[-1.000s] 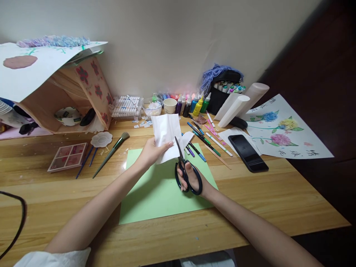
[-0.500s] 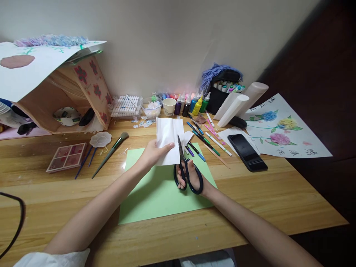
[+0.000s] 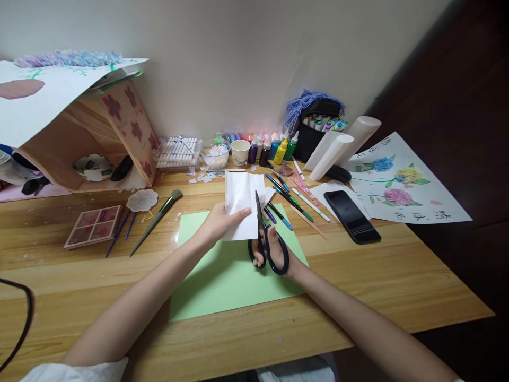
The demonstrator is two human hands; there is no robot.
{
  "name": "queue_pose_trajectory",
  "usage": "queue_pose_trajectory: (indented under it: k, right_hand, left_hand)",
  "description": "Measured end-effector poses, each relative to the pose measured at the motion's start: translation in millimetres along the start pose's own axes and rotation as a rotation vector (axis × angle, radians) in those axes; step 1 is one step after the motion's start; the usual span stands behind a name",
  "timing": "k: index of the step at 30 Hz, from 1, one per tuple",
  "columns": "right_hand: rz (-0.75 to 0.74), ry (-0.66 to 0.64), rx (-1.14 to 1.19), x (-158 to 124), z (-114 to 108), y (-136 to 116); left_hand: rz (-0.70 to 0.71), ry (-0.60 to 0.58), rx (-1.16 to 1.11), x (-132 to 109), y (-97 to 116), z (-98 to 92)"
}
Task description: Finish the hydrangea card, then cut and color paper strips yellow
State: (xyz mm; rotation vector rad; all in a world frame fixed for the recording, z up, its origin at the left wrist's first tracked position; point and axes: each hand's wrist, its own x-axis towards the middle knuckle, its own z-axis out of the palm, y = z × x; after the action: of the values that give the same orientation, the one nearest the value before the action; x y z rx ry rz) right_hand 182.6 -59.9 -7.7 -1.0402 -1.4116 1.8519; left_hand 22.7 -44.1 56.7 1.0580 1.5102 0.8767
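Observation:
My left hand (image 3: 218, 222) pinches the lower left edge of a white sheet of paper (image 3: 241, 200) and holds it upright over a green sheet (image 3: 222, 276) that lies flat on the wooden desk (image 3: 99, 276). My right hand (image 3: 274, 253) has its fingers through the black handles of a pair of scissors (image 3: 266, 239). The blades point up and away from me and run along the right side of the white paper, into it. A narrow strip of the paper stands to the right of the blades.
Coloured markers (image 3: 284, 199) lie right of the paper, with a black phone (image 3: 351, 215) and a flower drawing (image 3: 401, 185) beyond. Paint bottles (image 3: 274, 148), a paper cup (image 3: 240, 152) and a marker case stand by the wall. A palette (image 3: 93, 226), brushes and a cardboard house (image 3: 99, 143) fill the left.
The scissor blades have closed further into the white paper along its right side, and the paper has sunk a little and straightened. Both hands stay in nearly the same place.

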Motion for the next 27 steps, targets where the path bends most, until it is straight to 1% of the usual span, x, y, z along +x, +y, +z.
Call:
queue_pose_trajectory:
  k: [3, 9, 14, 18, 21, 27]
  right_hand:
    - [0.003, 0.016, -0.034, 0.9, -1.7, 0.0]
    - [-0.038, 0.058, -0.072, 1.6, -1.9, 2.5]
    - [-0.034, 0.008, -0.017, 2.1, -0.3, 1.5]
    - [-0.081, -0.013, -0.034, 2.5, 0.6, -4.1]
    - [-0.098, 0.012, -0.049, 2.2, 0.2, -6.8]
    - [-0.075, 0.066, -0.017, 2.1, -1.4, -1.2]
  left_hand:
    - [-0.005, -0.008, 0.011, -0.8, 0.5, 1.2]
    - [-0.003, -0.010, 0.008, -0.6, 0.8, 0.9]
    - [-0.015, -0.030, -0.002, -1.0, -0.1, 1.8]
    - [-0.030, -0.091, -0.005, -0.5, -3.0, 3.3]
    - [-0.034, -0.107, 0.015, -0.5, -4.7, 3.8]
    - [-0.011, -0.079, 0.025, -0.4, -6.4, 3.7]
